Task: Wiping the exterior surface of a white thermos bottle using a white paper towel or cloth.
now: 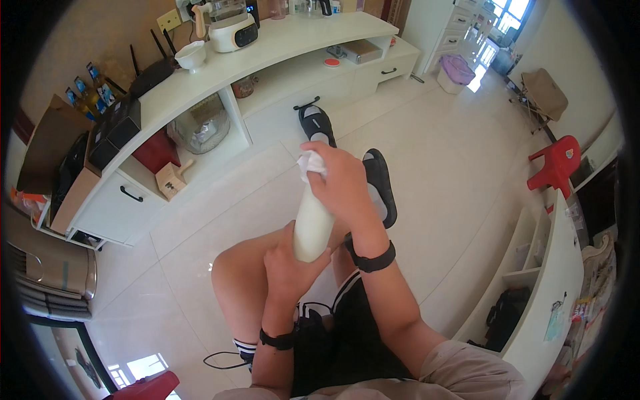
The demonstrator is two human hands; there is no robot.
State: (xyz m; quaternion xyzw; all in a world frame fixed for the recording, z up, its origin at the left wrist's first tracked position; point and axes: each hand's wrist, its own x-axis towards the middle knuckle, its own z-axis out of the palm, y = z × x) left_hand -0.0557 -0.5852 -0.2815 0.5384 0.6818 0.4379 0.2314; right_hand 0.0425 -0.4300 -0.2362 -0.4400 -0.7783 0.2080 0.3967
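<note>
A pale, whitish-green cylindrical bottle or flask (312,225) is held upright but tilted above my lap. Around its lower part wraps my left hand (295,265), thumb and fingers on opposite sides. My right hand (340,180) is at the top end, pinching a crumpled white tissue or cloth (311,164) against it. The bottle's top is hidden by the tissue and fingers. Both wrists wear black bands. Below are my bare knees, black shorts with white stripes, and my feet in black slide sandals (316,123).
A long white cabinet (295,40) curves along the wall, bearing a white bowl (191,56), a white kitchen appliance (234,32) and a black router (151,77). Right: a red plastic stool (557,162), a folding chair (542,92), a lidded bin (454,72) and a white shelf unit (547,280).
</note>
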